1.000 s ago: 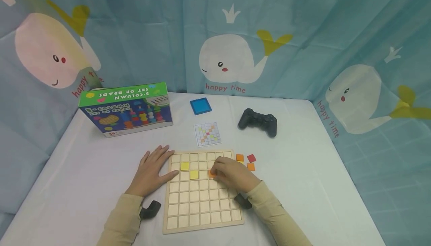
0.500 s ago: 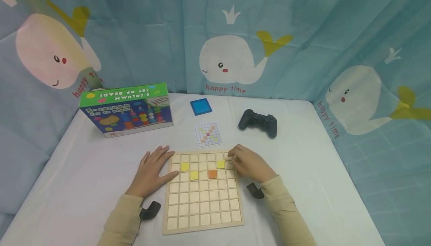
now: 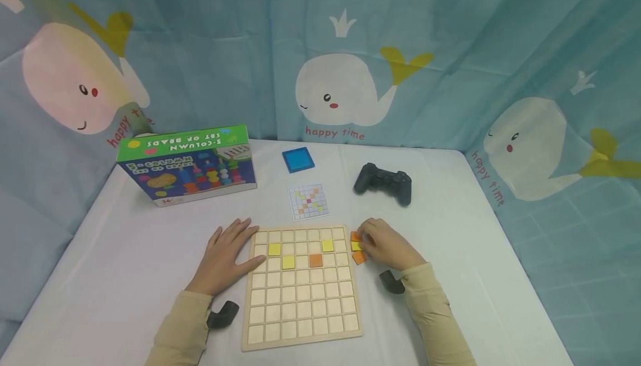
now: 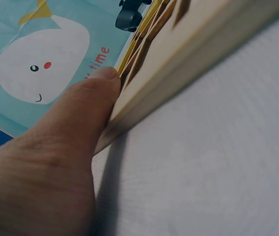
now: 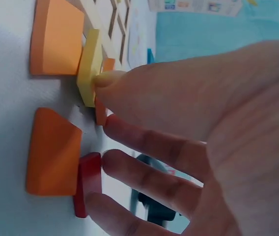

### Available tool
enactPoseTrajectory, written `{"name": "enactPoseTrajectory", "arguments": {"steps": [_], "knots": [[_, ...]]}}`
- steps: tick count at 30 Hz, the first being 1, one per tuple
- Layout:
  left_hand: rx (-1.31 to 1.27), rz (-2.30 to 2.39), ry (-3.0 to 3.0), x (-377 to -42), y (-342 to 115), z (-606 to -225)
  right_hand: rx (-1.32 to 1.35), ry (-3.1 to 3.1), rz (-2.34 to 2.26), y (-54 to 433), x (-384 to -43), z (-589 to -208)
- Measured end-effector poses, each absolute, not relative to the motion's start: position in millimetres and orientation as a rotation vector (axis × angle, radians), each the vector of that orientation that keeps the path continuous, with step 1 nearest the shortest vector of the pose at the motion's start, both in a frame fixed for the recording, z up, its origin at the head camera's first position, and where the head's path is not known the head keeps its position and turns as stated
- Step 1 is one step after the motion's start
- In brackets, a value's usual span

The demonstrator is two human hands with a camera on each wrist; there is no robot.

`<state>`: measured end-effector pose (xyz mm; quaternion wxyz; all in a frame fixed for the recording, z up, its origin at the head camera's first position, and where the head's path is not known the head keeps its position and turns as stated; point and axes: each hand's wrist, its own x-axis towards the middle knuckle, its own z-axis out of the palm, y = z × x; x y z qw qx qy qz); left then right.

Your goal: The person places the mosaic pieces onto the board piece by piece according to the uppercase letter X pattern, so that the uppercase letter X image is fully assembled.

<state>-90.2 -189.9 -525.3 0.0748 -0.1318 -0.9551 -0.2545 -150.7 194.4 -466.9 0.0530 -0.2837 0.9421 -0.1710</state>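
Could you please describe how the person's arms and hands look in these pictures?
The left hand and right hand are bare, without gloves or visible rings. The left sleeve and right sleeve are plain, long and beige. A curved black piece sits at each wrist's inner side; no cables show.

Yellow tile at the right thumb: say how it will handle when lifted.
The yellow tile seems stiff, its edges straight. It is probably light, being far smaller than the right hand. Its flat faces make rolling unlikely.

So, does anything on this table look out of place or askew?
Yes: a black game controller lies beyond the wooden board, seemingly unrelated. One loose orange tile beside the board sits crooked to its edge.
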Motion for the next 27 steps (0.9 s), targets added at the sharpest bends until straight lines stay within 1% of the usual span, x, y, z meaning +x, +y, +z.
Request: {"name": "enactPoseTrajectory", "arguments": {"steps": [8,15,18,24,27], "knots": [[-0.403,-0.756,-2.86,-91,-189,-524,-0.879,2.887,-0.535,193,-152,-470],[-0.399,-0.783,-2.879,-91,-190,-524,-0.959,2.911,-0.55,194,-153,-473],[-0.397,-0.79,-2.884,-91,-191,-523,-0.944,2.908,-0.561,193,-152,-471],[-0.396,-0.789,-2.891,-91,-191,-525,-0.856,2.864,-0.616,184,-141,-457],[-0.395,-0.786,-2.887,-90,-191,-525,-0.972,2.841,-0.646,173,-132,-454]]}}
